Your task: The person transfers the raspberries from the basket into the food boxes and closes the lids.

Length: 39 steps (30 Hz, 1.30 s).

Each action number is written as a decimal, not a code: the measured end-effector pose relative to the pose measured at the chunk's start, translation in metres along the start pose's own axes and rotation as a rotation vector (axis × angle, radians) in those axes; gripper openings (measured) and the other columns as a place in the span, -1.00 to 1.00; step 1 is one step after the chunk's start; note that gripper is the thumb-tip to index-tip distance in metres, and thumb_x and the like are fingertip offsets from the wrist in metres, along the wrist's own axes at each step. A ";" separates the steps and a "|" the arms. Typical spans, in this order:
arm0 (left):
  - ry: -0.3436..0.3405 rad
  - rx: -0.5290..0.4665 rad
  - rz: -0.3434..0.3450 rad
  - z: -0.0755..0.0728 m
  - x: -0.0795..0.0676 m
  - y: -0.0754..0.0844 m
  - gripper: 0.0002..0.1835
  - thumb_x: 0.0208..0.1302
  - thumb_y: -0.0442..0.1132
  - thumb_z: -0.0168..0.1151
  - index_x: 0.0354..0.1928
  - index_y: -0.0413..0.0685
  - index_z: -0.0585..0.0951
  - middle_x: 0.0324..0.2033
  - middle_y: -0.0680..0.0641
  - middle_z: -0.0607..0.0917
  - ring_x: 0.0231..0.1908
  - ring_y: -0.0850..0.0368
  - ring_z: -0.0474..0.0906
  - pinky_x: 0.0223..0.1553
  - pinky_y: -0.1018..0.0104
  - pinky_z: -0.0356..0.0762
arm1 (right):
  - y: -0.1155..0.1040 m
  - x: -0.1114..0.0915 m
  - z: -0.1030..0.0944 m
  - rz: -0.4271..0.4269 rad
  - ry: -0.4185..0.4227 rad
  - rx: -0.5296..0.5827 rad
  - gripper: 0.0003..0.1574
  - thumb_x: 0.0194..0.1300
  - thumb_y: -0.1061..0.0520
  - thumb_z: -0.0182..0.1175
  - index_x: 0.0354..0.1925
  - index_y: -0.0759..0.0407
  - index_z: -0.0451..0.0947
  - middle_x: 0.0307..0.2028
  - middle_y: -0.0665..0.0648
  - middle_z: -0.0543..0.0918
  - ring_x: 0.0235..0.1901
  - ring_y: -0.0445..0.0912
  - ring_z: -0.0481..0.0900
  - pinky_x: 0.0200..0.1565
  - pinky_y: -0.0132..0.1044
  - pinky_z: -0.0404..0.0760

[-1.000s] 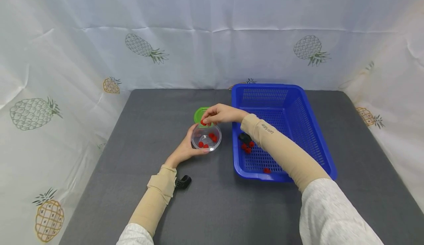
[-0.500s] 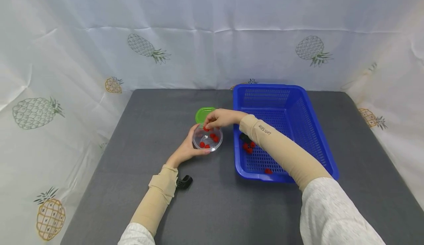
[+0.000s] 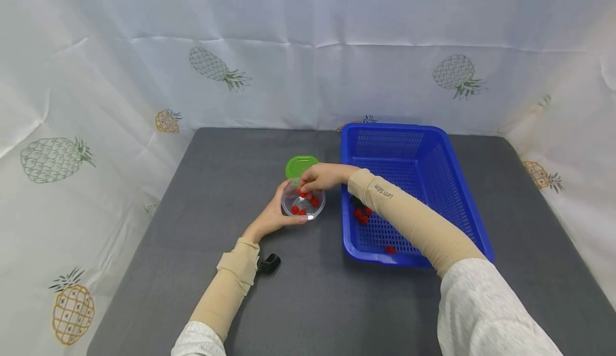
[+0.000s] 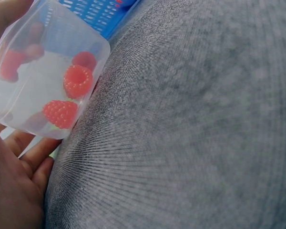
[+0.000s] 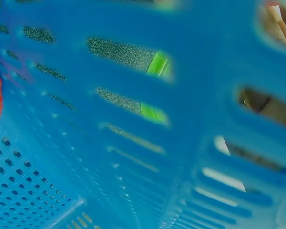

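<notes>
In the head view my left hand [image 3: 270, 216] grips a clear plastic tub [image 3: 320, 211] from its left side, thumb in front and fingers behind. Several red raspberries lie in the tub. The left wrist view shows the tub [image 4: 81, 36] up close, with a raspberry [image 4: 61, 113] against its wall and my left hand [image 4: 12, 181] behind and below. My right hand [image 3: 323, 176] reaches over the tub's rim from the right, pinching a raspberry [image 3: 302, 192] between thumb and fingers. The right wrist view shows neither my right hand nor the held raspberry clearly.
A green lid [image 3: 297, 165] lies behind the tub. On the right stands a blue perforated basket [image 3: 347, 233] with several raspberries [image 3: 362, 218], one apart near its front [image 3: 390, 249], and a dark object partly hidden by my arm. A black band [image 3: 269, 263] is beside my left wrist.
My right hand has lowered from above the tub's back rim into its opening, carrying the raspberry toward me and down. My left hand still holds the tub in place.
</notes>
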<state>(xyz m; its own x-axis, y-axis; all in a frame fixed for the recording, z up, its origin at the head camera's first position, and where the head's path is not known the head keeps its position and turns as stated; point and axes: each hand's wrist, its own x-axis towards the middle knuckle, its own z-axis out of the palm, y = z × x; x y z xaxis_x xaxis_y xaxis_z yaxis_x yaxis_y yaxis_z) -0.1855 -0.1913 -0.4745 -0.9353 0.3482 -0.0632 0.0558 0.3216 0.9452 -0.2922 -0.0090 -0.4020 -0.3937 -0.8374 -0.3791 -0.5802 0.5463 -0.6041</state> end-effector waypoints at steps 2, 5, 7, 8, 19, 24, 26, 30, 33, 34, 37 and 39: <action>-0.002 0.001 0.004 0.000 0.000 0.000 0.10 -0.02 -0.21 0.43 0.44 0.03 -0.12 0.35 -0.17 0.18 0.35 -0.10 0.13 0.34 -0.08 0.08 | 0.001 0.000 0.000 0.002 0.005 -0.007 -0.77 0.40 0.04 0.00 -0.20 0.09 0.56 -0.32 0.16 0.68 -0.30 0.14 0.55 -0.35 -0.41 0.43; -0.003 -0.008 0.014 0.000 0.001 0.001 0.10 -0.02 -0.23 0.43 0.44 0.03 -0.12 0.36 -0.17 0.17 0.35 -0.10 0.13 0.34 -0.08 0.08 | 0.000 -0.001 -0.001 0.008 0.008 -0.011 -0.75 0.41 0.03 -0.01 -0.18 0.09 0.57 -0.31 0.17 0.68 -0.30 0.14 0.56 -0.36 -0.40 0.43; -0.004 -0.017 0.016 0.000 0.001 0.002 0.09 -0.02 -0.24 0.42 0.44 0.03 -0.12 0.36 -0.17 0.16 0.35 -0.11 0.13 0.34 -0.08 0.08 | 0.000 -0.002 -0.002 0.006 0.008 -0.019 -0.73 0.42 0.03 -0.02 -0.14 0.11 0.57 -0.30 0.18 0.68 -0.30 0.14 0.56 -0.35 -0.40 0.43; -0.005 -0.020 0.018 0.000 0.001 0.003 0.09 -0.01 -0.24 0.42 0.44 0.04 -0.12 0.36 -0.17 0.16 0.34 -0.12 0.13 0.34 -0.09 0.09 | 0.000 -0.002 -0.002 0.005 0.007 -0.021 -0.72 0.42 0.04 -0.02 -0.12 0.13 0.57 -0.29 0.19 0.68 -0.30 0.14 0.56 -0.35 -0.40 0.43; -0.007 -0.027 0.006 0.003 0.002 0.007 0.09 -0.02 -0.24 0.42 0.44 0.05 -0.12 0.37 -0.18 0.14 0.33 -0.12 0.16 0.34 -0.07 0.10 | -0.001 -0.006 -0.003 0.015 -0.003 -0.025 -0.65 0.39 0.08 0.01 0.03 0.21 0.52 -0.25 0.16 0.70 -0.24 0.11 0.57 -0.25 -0.40 0.45; -0.013 -0.032 0.002 0.004 0.002 0.008 0.09 -0.01 -0.23 0.42 0.44 0.06 -0.13 0.36 -0.18 0.14 0.33 -0.12 0.16 0.34 -0.07 0.11 | -0.001 -0.008 -0.004 0.037 -0.006 -0.017 -0.63 0.38 0.06 0.03 0.06 0.19 0.51 -0.25 0.08 0.71 -0.21 0.04 0.59 -0.20 -0.37 0.48; -0.013 -0.027 -0.004 0.004 0.002 0.009 0.09 0.00 -0.22 0.42 0.44 0.06 -0.13 0.36 -0.18 0.14 0.32 -0.12 0.16 0.33 -0.06 0.12 | -0.001 -0.009 -0.004 0.041 -0.008 -0.011 -0.63 0.38 0.06 0.04 0.07 0.19 0.51 -0.25 0.07 0.71 -0.19 0.02 0.60 -0.17 -0.35 0.50; -0.015 -0.026 -0.009 0.005 0.001 0.010 0.09 0.00 -0.22 0.42 0.44 0.05 -0.14 0.36 -0.19 0.15 0.33 -0.12 0.16 0.33 -0.07 0.12 | -0.001 -0.012 -0.006 0.044 -0.003 0.008 -0.63 0.38 0.06 0.03 0.08 0.17 0.50 -0.26 0.06 0.72 -0.20 -0.01 0.61 -0.16 -0.34 0.50; -0.013 -0.021 -0.013 0.005 0.001 0.009 0.10 0.00 -0.21 0.42 0.44 0.06 -0.13 0.36 -0.19 0.15 0.34 -0.13 0.15 0.34 -0.07 0.10 | -0.001 -0.014 -0.006 0.032 0.018 0.047 -0.63 0.39 0.05 0.02 0.07 0.16 0.51 -0.30 0.07 0.72 -0.25 -0.02 0.62 -0.20 -0.34 0.52; -0.013 -0.017 -0.015 0.005 0.001 0.009 0.10 0.00 -0.21 0.42 0.44 0.08 -0.13 0.36 -0.18 0.15 0.34 -0.12 0.14 0.34 -0.07 0.09 | -0.001 -0.015 -0.006 0.021 0.027 0.064 -0.63 0.39 0.05 0.02 0.07 0.16 0.51 -0.31 0.08 0.72 -0.27 -0.01 0.62 -0.21 -0.33 0.53; -0.008 -0.012 -0.016 0.005 -0.002 0.007 0.09 0.00 -0.20 0.42 0.44 0.09 -0.13 0.37 -0.16 0.14 0.34 -0.11 0.13 0.34 -0.09 0.09 | -0.004 -0.017 -0.007 -0.020 0.045 0.125 -0.63 0.38 0.04 0.03 0.06 0.18 0.52 -0.34 0.11 0.72 -0.30 0.05 0.64 -0.22 -0.27 0.56; -0.002 -0.015 -0.012 0.004 -0.004 0.006 0.09 0.00 -0.20 0.41 0.44 0.09 -0.13 0.37 -0.15 0.14 0.34 -0.11 0.14 0.34 -0.10 0.09 | -0.006 -0.018 -0.007 -0.046 0.050 0.153 -0.62 0.38 0.04 0.03 0.06 0.19 0.51 -0.34 0.13 0.72 -0.29 0.09 0.64 -0.20 -0.20 0.58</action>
<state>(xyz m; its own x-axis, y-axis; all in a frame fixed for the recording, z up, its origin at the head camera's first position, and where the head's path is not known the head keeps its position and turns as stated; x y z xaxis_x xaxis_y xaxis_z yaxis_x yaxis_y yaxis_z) -0.1800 -0.1870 -0.4702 -0.9351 0.3464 -0.0754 0.0393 0.3129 0.9490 -0.2865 0.0029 -0.3863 -0.4070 -0.8573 -0.3154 -0.4844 0.4953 -0.7212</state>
